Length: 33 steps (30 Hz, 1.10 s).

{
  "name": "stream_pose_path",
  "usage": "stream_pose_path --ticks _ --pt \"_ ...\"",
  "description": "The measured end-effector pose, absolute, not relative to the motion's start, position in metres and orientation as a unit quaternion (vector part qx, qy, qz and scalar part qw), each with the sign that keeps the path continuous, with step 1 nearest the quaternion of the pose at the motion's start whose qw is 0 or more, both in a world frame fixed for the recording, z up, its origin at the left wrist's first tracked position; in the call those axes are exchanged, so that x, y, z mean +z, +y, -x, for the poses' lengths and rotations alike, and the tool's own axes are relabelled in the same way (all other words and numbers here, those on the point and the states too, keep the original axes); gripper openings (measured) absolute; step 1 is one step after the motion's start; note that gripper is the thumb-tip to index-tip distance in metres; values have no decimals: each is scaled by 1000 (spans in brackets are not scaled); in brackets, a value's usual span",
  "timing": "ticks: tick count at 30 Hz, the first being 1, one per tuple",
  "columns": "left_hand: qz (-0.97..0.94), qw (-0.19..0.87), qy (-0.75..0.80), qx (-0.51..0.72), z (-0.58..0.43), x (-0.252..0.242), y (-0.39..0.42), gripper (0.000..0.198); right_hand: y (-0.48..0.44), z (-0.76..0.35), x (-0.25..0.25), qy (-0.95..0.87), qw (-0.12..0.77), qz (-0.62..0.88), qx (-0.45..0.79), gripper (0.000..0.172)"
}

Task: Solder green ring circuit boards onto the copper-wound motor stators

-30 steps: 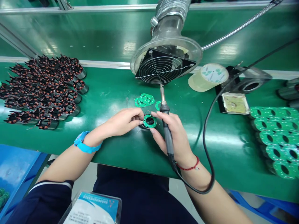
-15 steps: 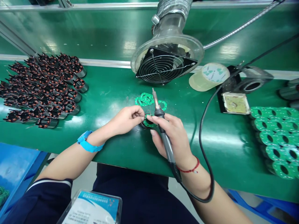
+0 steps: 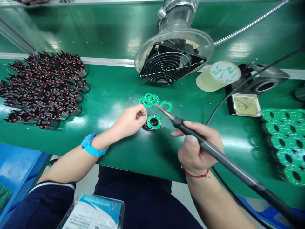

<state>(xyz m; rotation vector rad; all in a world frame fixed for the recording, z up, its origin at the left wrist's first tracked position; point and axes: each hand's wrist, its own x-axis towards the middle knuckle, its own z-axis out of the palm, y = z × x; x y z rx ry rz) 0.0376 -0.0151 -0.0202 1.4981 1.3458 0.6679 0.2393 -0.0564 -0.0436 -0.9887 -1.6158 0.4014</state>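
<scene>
A motor stator (image 3: 148,127) stands on the green table, with a green ring-shaped circuit board (image 3: 157,123) on its top. My left hand (image 3: 133,120) is closed at the stator's left edge, thumb and fingers pinched together against it. Exactly what lies between those fingertips is hidden. In my right hand (image 3: 200,144) is a soldering iron (image 3: 221,159), gripped like a pen. Its metal tip points up and left, above the table and apart from the stator. Behind the stator lie several loose green ring boards (image 3: 150,99), one of them (image 3: 166,106) off to the right.
A fume extractor fan (image 3: 166,63) hangs over the back. Many copper-wound stators (image 3: 47,89) stand at left. On the right are a roll of tape (image 3: 218,76), an iron stand with a sponge (image 3: 246,105), and rows of board-topped stators (image 3: 283,143). The iron's black cable (image 3: 228,95) crosses there.
My right hand has moved right, away from the stator, and the iron has swung from nearly upright to slanting left. The stator's board is now uncovered. My left hand stays at its edge.
</scene>
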Motion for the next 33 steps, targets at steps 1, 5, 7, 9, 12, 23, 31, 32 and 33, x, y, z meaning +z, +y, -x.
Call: stream_pose_path --ticks 1,5,7,9,12,23,31,32,33 --pt "-613 491 555 274 -38 -21 -15 12 -57 -241 -45 -686 576 412 169 24" --pt "-598 506 557 276 -39 -25 -11 13 -57 -246 -47 -718 554 381 178 21" --pt "-587 519 555 278 -39 -26 -9 13 -57 -246 -48 -725 538 390 181 21" --pt "-575 533 557 276 -39 -27 -7 13 -58 -247 -48 -727 524 404 183 21" --pt "-564 543 560 272 -39 -28 -6 14 -59 -249 -49 -728 512 418 183 24" --pt "-560 529 582 259 -43 -24 -4 16 -53 -227 -40 -721 489 437 225 45" --pt "-580 532 571 236 -36 -24 -5 6 -41 -222 -40 -844 299 406 180 56" --pt "-589 535 561 227 -33 -23 -7 4 -40 -223 -41 -841 302 413 177 55" --pt "-609 533 548 212 -29 -22 -9 12 -40 -224 -42 -837 308 419 172 55"
